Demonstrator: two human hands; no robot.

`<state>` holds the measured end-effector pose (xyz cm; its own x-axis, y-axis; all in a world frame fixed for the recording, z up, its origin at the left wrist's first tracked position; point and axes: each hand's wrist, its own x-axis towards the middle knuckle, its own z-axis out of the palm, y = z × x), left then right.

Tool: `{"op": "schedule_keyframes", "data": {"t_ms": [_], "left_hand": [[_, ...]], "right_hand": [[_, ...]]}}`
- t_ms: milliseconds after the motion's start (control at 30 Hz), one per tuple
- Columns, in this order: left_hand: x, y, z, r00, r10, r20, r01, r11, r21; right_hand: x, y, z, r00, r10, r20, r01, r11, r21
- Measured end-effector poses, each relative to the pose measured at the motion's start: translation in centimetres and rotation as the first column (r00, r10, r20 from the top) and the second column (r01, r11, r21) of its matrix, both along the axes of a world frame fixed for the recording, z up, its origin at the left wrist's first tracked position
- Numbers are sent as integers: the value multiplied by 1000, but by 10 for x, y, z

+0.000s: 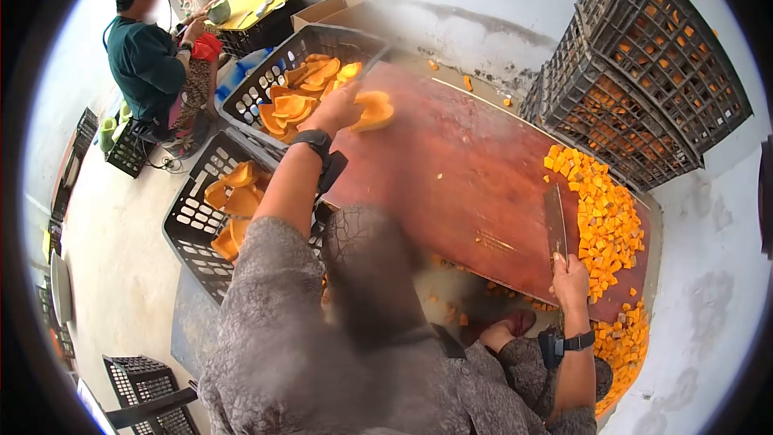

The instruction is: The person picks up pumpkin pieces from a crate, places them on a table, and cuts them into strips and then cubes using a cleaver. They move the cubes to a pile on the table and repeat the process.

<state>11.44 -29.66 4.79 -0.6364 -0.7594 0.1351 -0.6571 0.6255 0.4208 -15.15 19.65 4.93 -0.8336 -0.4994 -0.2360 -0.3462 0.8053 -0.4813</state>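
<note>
My left hand [332, 115] reaches over the far left end of a red cutting board [451, 169], its fingers closed on a curved piece of pumpkin [374, 110]. Part of that grip is blurred. A crate [241, 105] of larger orange pumpkin pieces [290, 105] stands right beside this hand. At the board's right side my right hand [570, 280] is wrapped round the handle of a cleaver [555, 221]. The blade stands on the board, next to a heap of diced pumpkin [600, 217].
Stacked black crates [636, 72] with orange pieces stand against the wall at the right. Another crate [201, 217] of pumpkin pieces is at my left. More dice [624, 354] lie below the board's right end. A co-worker [153, 56] sits at the far left, holding a green vegetable [218, 11].
</note>
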Motion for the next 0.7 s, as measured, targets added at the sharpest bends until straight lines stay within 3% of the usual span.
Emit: {"op": "schedule_keyframes", "data": {"t_ms": [33, 100, 133, 233, 267, 367, 400, 467, 533, 700], "left_hand": [[-3, -5, -10, 1000, -5, 0, 5, 1000, 7], [-10, -9, -22, 997, -74, -27, 69, 985, -157], [-14, -10, -22, 998, -49, 40, 57, 976, -208], [-21, -9, -18, 981, 42, 190, -25, 996, -91], [-22, -6, -12, 980, 10, 201, 15, 993, -121], [-19, -15, -21, 987, 94, 131, -88, 995, -50], [-17, -17, -24, 993, 68, 96, -65, 997, -42], [-17, -5, -15, 991, 73, 114, -65, 996, -69], [-16, 3, -2, 988, 76, 135, -63, 993, -98], [-22, 16, 51, 946, -314, -82, 308, 948, -80]], "right_hand": [[-3, 2, -6, 999, -25, 30, 26, 999, -44], [-7, 3, -11, 997, -54, 58, 59, 995, -82], [-8, 3, -12, 995, -62, 77, 70, 993, -97], [-6, 4, -12, 995, -56, 78, 62, 994, -86], [-4, 3, -10, 998, -33, 60, 38, 997, -72], [0, -1, -2, 999, 43, 13, -43, 999, 2], [-2, 1, -7, 999, 39, 15, -39, 999, 3], [-11, 8, -22, 978, 142, -155, -133, 989, 68], [-8, 6, -18, 982, 131, -139, -123, 990, 66], [-3, 6, -15, 977, 124, -171, -118, 992, 44]]}}
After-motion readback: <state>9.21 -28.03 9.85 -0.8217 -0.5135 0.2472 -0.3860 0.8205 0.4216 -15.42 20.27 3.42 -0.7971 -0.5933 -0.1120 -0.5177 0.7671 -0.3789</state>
